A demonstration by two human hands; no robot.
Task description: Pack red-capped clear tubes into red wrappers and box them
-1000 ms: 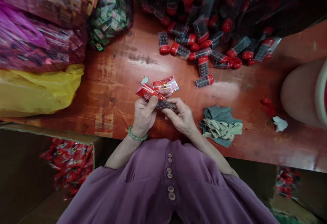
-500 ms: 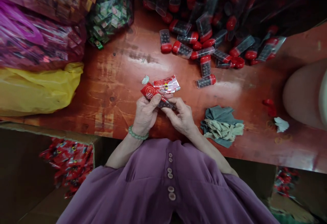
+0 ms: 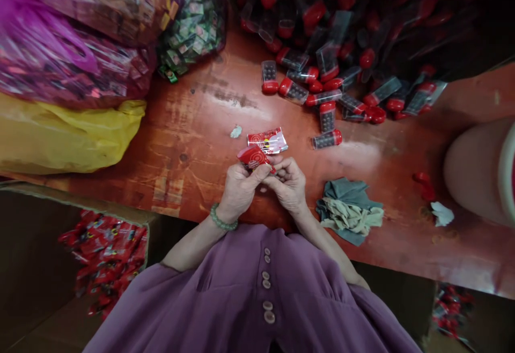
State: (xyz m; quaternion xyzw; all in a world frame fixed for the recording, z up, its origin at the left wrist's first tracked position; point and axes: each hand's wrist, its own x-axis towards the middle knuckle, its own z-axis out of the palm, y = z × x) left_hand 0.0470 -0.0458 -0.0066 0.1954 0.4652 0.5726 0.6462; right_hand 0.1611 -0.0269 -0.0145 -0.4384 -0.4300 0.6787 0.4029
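My left hand (image 3: 237, 189), with a green bead bracelet (image 3: 223, 218) at the wrist, is closed on a printed red wrapper (image 3: 252, 155), thumb on top. My right hand (image 3: 290, 185) is closed at the wrapper's lower right end, its thumb and fingertips close against the left thumb. The fingers cover most of that end, so what lies inside cannot be made out. Just beyond the hands, a few flat red and silver wrappers (image 3: 267, 140) lie on the reddish wooden table (image 3: 193, 144).
Clear tubes with red caps and dark balls (image 3: 327, 117) spread at the back right. Grey and beige cloths (image 3: 348, 211) lie right of my hands, a pale bucket (image 3: 478, 168) farther right. Bags (image 3: 72, 133) fill the left; a box of red packets (image 3: 112, 256) stands below the edge.
The view has shifted slightly. The wrapper is turned and more bunched, and my hands have come closer together. The dark ball-filled tube seen between them before is now covered by fingers.
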